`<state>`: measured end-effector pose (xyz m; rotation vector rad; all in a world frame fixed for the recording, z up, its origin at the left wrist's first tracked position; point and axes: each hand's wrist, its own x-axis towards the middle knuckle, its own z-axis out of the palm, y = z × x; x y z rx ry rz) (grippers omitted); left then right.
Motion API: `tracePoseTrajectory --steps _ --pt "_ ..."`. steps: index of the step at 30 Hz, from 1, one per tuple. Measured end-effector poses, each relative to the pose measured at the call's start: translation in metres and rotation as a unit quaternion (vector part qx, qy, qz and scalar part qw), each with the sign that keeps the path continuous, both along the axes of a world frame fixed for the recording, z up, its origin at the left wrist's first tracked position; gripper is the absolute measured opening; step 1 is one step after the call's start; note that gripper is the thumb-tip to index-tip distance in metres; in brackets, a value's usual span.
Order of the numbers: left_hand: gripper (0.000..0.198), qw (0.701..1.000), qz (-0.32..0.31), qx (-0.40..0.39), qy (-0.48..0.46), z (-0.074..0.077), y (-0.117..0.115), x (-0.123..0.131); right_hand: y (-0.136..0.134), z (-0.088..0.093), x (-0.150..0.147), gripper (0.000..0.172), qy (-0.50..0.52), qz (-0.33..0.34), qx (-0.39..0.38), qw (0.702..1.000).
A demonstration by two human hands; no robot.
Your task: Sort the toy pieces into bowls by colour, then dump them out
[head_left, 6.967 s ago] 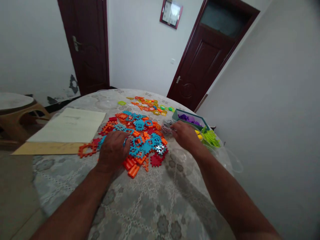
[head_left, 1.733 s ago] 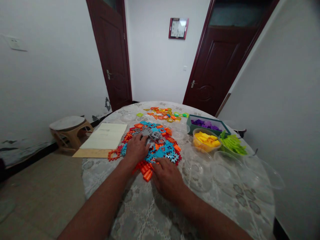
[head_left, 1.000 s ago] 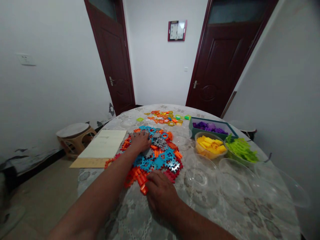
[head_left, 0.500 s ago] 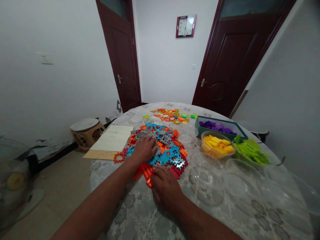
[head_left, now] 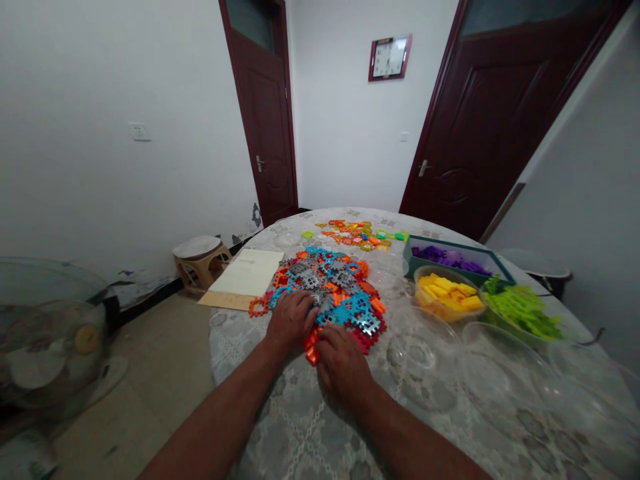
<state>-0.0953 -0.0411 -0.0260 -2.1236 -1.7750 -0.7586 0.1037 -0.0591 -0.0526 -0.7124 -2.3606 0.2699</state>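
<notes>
A heap of plastic interlocking building pieces (head_left: 345, 310) in blue, grey, orange and red lies on the table. My left hand (head_left: 291, 322) rests at the near left edge of this heap, its fingers bent and close together; whatever is under them is hidden. Right beside it, my right hand (head_left: 344, 360) has its fingers curled against shiny orange-red pieces (head_left: 312, 347) at the heap's near edge. These pieces sit between the two hands, partly covered by the fingers.
A notebook (head_left: 247, 272) lies left of the heap. To the right stand a box of purple pieces (head_left: 413, 263), a tub of yellow pieces (head_left: 449, 297), green pieces (head_left: 525, 311) and clear plastic bowls (head_left: 423, 357). Scattered orange and yellow pieces (head_left: 357, 235) lie farther back.
My left hand has drawn back from the top of the heap to its near edge, closer to my right hand. Fewer orange-red pieces show between the hands. The view has turned slightly left.
</notes>
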Motion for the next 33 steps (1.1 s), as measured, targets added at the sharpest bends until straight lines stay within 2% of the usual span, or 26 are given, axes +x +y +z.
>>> tracePoseTrajectory --steps 14,24,33 --pt "0.020 1.000 -0.012 0.005 0.027 0.002 -0.003 0.004 0.004 -0.003 -0.002 0.024 -0.005 -0.004 0.016 1.000" --pt "0.023 0.998 -0.045 0.012 0.044 0.007 -0.006 0.012 0.005 -0.002 -0.002 0.018 -0.018 -0.043 0.003 0.999" --pt "0.024 0.998 -0.034 0.005 0.049 0.002 -0.003 0.012 0.005 -0.001 -0.003 0.019 -0.012 -0.044 -0.002 0.999"
